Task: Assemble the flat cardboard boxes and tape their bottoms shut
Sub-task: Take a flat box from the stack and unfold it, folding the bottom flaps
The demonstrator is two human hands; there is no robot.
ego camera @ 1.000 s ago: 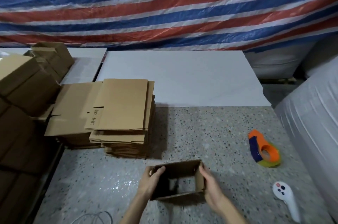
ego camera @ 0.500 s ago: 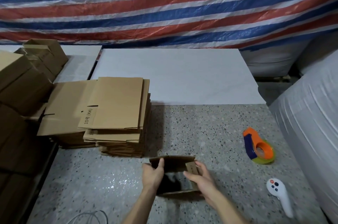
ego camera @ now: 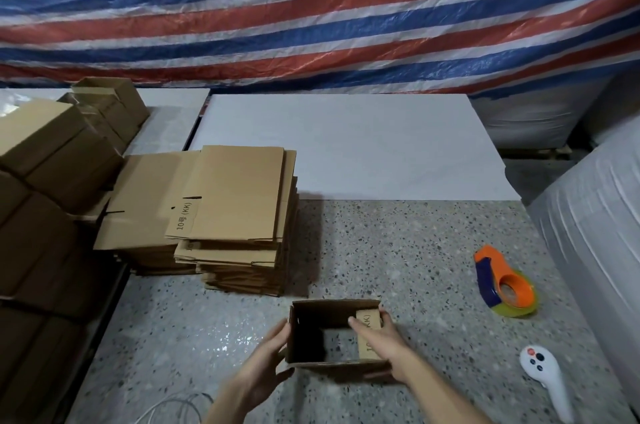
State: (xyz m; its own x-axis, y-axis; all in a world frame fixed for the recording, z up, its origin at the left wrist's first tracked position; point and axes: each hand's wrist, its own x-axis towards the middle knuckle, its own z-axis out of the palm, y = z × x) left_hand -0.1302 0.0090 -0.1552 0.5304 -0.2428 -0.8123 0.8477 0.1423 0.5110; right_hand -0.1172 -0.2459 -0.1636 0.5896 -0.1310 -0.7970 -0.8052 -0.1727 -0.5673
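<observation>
A speckled table [ego camera: 398, 250] is being shared by several things. A tall stack of flat boxes [ego camera: 239, 216] is sitting at far left of centre, with a lower flat stack [ego camera: 145, 202] touching its left side and assembled boxes [ego camera: 52, 153] piled beyond the table's left edge. A white sheet [ego camera: 346, 146] is lying across the far half of the table, and a striped tarp [ego camera: 311, 8] is hanging behind it. An orange-and-blue tape dispenser [ego camera: 505, 285] is lying to the right, well apart from the hands, and a white controller [ego camera: 543, 375] is lying nearer, at the right front. A white wrapped bale [ego camera: 595, 223] is crowding the right edge and a thin white cable [ego camera: 173, 406] is curling at the front left. Nothing is being seen between the hands and the dispenser. The open box [ego camera: 332, 313] is being held at the near centre of the table, just in front of the tall stack, with its opening facing the camera and the table showing through it. The left hand [ego camera: 266, 364] is being pressed against the outside of the left wall, fingers fairly straight. The right hand [ego camera: 384, 344] is being kept on the right wall, its thumb laid across the printed flap [ego camera: 367, 330] that is turned inward and its fingers curled over the far right corner, so the box is being gripped there.
</observation>
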